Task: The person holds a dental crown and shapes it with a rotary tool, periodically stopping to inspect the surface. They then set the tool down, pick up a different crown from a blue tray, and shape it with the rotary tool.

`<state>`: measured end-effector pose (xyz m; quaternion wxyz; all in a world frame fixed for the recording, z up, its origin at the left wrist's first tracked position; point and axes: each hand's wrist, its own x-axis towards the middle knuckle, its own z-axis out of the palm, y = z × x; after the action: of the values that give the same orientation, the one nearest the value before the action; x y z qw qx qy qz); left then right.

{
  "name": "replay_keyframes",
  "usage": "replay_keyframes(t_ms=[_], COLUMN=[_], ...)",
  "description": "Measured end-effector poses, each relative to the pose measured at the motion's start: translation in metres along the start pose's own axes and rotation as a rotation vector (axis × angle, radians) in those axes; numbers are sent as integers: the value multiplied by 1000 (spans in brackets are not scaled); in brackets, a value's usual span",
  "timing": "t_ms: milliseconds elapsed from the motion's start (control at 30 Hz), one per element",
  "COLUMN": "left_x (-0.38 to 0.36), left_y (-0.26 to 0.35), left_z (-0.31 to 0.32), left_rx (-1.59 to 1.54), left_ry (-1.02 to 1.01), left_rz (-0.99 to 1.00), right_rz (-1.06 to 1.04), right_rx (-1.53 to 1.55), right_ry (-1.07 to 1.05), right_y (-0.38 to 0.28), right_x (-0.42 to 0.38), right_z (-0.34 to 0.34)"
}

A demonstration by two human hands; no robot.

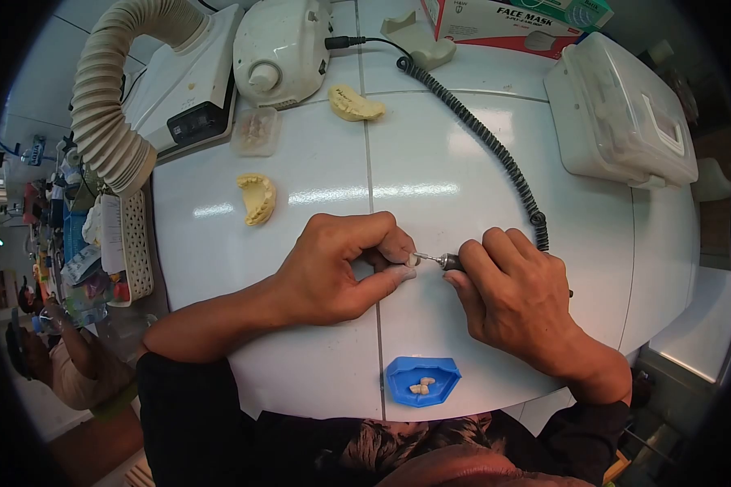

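Observation:
Between the thumb and fingertips of my left hand [349,264] is a small pale tooth-like piece [413,260]. My right hand [516,296] is wrapped round a dark rotary handpiece [452,262], whose thin metal bit points left and meets the piece or lies very close to it. Below the hands, near the table's front edge, a blue tray [398,390] holds several small tooth-coloured pieces [421,386]. One yellow dental cast [257,199] lies to the upper left of my left hand, and another yellow cast [354,104] is farther back.
A white control unit [280,57] with a knob and a ribbed hose [97,97] stand at the back left. The coiled black cord [495,146] runs to the right hand. A white case [617,114] is at right; a person [81,361] is at far left.

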<state>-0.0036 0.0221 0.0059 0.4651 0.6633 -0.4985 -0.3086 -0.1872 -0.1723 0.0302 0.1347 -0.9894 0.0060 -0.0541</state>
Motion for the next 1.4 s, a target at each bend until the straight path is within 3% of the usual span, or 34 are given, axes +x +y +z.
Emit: replay_keyframes(t_ms=[1400], left_x=[-2], left_y=[-1], left_z=[1], left_rx=[-26], left_ry=[5], left_rz=[-9], right_rz=[11], right_rx=[-2], right_ry=[7], right_y=[0], right_x=[0], right_z=[1])
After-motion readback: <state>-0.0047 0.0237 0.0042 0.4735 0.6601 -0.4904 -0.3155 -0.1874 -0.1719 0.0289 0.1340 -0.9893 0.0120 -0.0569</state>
